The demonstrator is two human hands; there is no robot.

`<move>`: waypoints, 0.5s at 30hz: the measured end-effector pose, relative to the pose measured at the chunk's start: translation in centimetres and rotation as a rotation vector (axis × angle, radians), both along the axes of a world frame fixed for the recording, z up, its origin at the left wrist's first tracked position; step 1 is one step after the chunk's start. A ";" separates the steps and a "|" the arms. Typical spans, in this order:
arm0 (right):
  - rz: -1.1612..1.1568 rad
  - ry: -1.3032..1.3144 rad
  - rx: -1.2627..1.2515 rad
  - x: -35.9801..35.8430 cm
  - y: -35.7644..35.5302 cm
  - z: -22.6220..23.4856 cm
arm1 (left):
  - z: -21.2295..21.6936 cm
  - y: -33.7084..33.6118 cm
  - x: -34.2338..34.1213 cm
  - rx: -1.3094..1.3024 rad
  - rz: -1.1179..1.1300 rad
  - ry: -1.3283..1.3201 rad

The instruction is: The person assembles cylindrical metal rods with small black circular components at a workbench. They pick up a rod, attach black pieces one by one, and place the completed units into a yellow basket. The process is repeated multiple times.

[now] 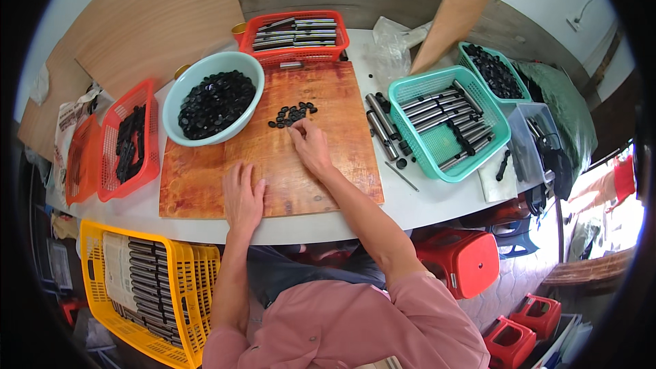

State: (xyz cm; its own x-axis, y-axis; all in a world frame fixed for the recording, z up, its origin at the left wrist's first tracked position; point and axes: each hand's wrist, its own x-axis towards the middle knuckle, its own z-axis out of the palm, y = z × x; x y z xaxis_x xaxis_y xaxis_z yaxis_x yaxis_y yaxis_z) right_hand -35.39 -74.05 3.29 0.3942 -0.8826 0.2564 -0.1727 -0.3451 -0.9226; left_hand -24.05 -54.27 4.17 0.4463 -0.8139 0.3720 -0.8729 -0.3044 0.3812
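My left hand (244, 196) rests on the near edge of the reddish-brown wooden board (321, 195), its fingers stretched out and holding nothing. Farther up the board, my right hand (312, 149) reaches to a loose cluster of small black oval pieces (295, 113). Thumb and fingertips are pinched together at the near side of the cluster; whatever sits between them is hidden. Left of the cluster, a pale blue bowl (251, 111) stands partly on the board, heaped with similar black pieces (215, 102).
A red basket (301, 58) of metal tubes stands behind the board. To the right are a turquoise basket (447, 176) with tubes, loose tubes (380, 133), and a thin rod (403, 176). Red baskets (109, 143) line the left; a yellow crate (198, 280) of tubes sits below the table.
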 end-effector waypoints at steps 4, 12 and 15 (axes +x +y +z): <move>-0.239 0.379 -0.531 -5.4 -1.6 2.8 | -0.8 0.6 0.1 -0.021 0.021 -0.006; -0.418 0.989 -0.460 -17.0 -2.8 3.2 | -0.9 0.4 -0.4 -0.079 0.030 -0.002; -0.429 1.005 -0.447 -17.6 -2.6 1.6 | -1.1 0.3 -0.3 -0.102 0.012 -0.009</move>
